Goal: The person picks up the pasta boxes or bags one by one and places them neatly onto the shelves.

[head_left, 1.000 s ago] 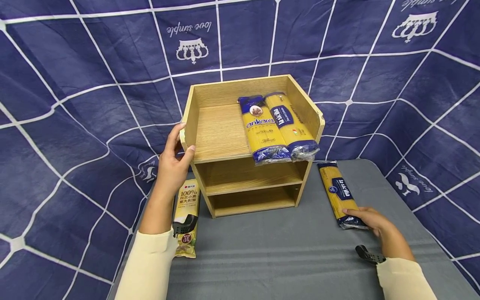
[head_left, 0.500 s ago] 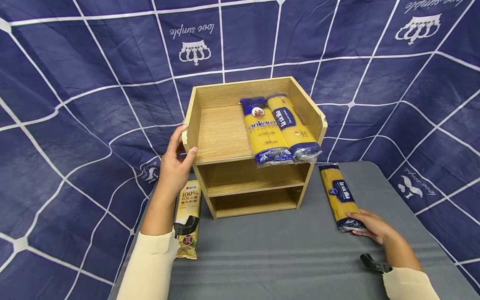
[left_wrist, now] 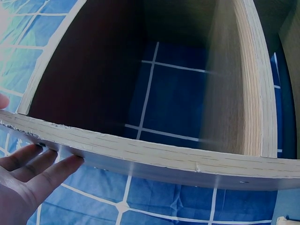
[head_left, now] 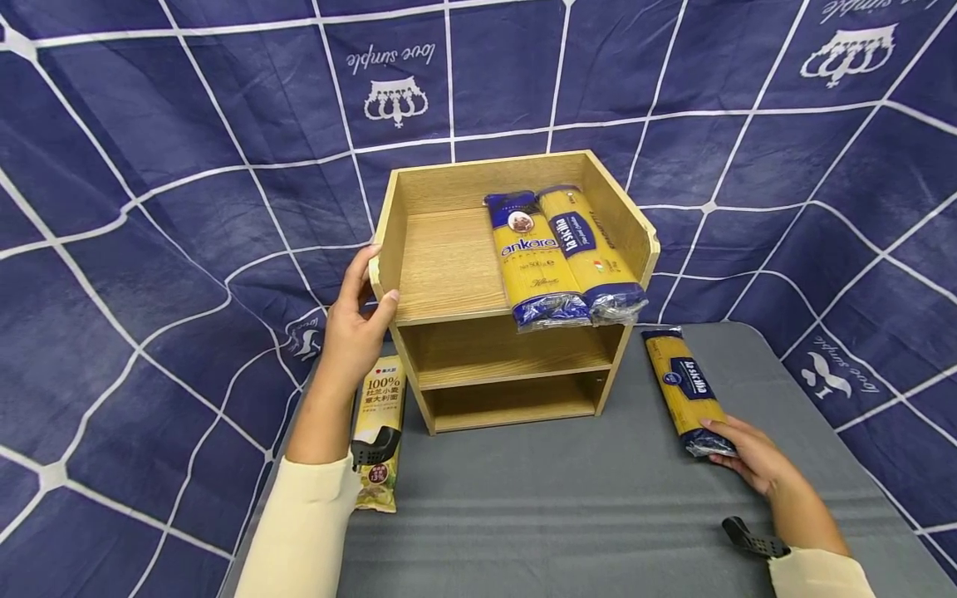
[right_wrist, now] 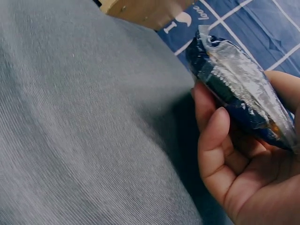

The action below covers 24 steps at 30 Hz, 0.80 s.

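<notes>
Packet in right fingers shows its label only in head view

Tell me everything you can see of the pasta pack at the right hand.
The pasta pack is long, its yellow contents showing through clear, plastic-looking film, with dark blue ends, a dark blue "la sicilia" label and a round blue badge. It is angled, label up, right of the wooden shelf. The right hand grips its crinkled near end, thumb on top, fingers beneath. That end looks raised off the grey cloth; whether the far end touches it is unclear.
</notes>
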Available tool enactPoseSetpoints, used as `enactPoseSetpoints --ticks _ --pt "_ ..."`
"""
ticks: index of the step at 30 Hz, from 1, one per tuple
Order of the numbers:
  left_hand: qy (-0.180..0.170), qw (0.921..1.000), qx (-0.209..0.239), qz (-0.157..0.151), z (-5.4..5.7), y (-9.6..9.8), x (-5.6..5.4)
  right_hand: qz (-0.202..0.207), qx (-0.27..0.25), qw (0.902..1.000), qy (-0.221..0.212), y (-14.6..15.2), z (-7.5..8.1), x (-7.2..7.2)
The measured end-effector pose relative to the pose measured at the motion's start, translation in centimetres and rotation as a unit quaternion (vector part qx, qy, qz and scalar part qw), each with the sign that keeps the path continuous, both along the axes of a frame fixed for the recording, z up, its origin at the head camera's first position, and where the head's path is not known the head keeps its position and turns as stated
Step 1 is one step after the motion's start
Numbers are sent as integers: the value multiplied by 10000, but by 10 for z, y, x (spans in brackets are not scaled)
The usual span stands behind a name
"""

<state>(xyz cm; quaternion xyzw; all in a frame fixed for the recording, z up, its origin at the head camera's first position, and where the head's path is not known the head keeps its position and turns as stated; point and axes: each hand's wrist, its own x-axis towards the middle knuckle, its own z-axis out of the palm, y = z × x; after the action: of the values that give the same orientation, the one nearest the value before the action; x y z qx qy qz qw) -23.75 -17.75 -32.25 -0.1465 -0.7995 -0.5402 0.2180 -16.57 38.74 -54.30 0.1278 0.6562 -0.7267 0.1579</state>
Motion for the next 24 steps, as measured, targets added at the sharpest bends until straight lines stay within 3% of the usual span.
enactPoseSetpoints --ticks 5,24 --pt "-19 10000 -46 44 0 1 0 -146 -203 9996 108 -2 2 2" --pt "-20 10000 16 -35 0 1 0 -216 -172 9983 518 -7 1 8"
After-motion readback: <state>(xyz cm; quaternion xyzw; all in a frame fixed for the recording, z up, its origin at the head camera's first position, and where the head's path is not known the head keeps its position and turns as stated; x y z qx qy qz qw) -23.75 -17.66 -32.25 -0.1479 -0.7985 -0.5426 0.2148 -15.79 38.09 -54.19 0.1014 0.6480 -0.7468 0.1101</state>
